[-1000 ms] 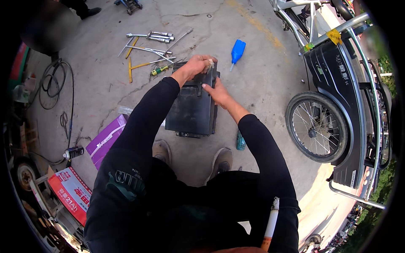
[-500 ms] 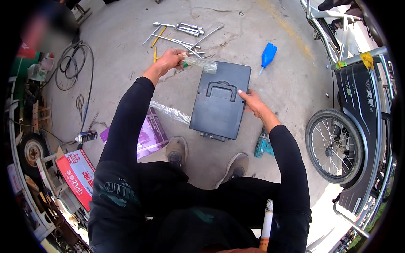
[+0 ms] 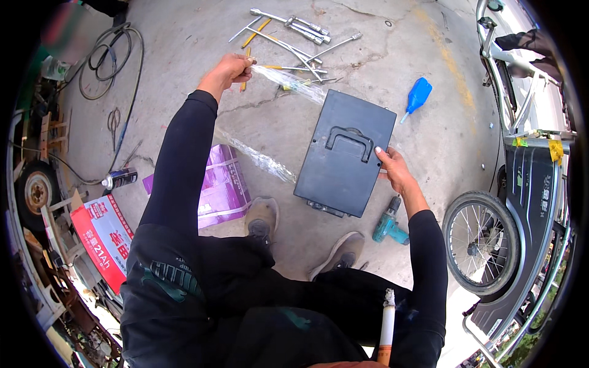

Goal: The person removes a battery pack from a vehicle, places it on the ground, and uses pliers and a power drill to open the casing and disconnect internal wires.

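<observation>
A black box with a folding carry handle on its upper face is tilted in front of my feet. My right hand grips its right edge, thumb on top and fingers underneath. Pinched in my left hand is the end of a crumpled clear tape strip, stretched to the box's upper left corner. Another clear strip runs from the lower left corner toward a purple wrapped box on the ground.
Socket wrenches lie beyond the box. A blue bottle and a teal power drill are at right, near a wheeled vehicle. At left are a hose, scissors, a spray can and a red carton.
My left hand has pulled away leftward, and the tape strip between it and the black box is longer. The view has shifted, with the box now further right.
</observation>
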Tool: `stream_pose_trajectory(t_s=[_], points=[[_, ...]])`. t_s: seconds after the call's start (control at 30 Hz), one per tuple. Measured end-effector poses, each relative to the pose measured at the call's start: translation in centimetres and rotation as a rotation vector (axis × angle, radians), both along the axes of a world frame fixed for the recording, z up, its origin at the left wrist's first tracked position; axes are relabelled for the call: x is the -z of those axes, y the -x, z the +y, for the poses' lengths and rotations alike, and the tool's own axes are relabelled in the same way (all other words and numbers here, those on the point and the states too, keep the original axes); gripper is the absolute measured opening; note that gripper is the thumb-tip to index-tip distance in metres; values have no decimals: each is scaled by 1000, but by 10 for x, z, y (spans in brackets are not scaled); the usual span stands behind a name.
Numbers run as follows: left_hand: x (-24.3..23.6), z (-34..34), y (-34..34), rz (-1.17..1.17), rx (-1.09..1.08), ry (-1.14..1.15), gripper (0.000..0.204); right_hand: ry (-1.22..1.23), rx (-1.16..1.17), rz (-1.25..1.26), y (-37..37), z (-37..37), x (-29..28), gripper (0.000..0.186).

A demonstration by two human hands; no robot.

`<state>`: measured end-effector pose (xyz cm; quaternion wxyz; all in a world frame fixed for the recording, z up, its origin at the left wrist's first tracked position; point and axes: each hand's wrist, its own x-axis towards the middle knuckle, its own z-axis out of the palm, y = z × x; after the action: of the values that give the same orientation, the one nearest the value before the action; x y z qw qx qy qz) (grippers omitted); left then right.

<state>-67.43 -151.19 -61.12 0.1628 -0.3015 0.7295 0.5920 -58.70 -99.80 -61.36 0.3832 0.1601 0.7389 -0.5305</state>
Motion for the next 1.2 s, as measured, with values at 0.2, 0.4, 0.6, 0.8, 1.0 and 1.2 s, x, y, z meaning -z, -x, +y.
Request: stream_pose_trajectory(t_s=[0.2, 0.4, 0.6, 0.8, 1.0, 1.2], points=[[30, -71, -30, -47, -16, 18, 25, 40, 61, -81, -10, 30, 21, 72], [61, -147, -71, 95, -619, 88, 36, 161, 32, -139, -1, 24, 17, 63], [67, -146, -102, 284, 119, 1038, 33, 158, 69, -139, -8, 21, 25, 60], [25, -70, -69, 143, 630, 1033, 25, 72, 57, -33, -10, 12, 8, 62], [17, -24, -50, 379, 629, 1135, 18, 367, 140, 22, -20, -17, -26, 50], [12, 6, -46, 310, 883, 1013, 28, 237, 111, 134, -44, -115, -95, 31]])
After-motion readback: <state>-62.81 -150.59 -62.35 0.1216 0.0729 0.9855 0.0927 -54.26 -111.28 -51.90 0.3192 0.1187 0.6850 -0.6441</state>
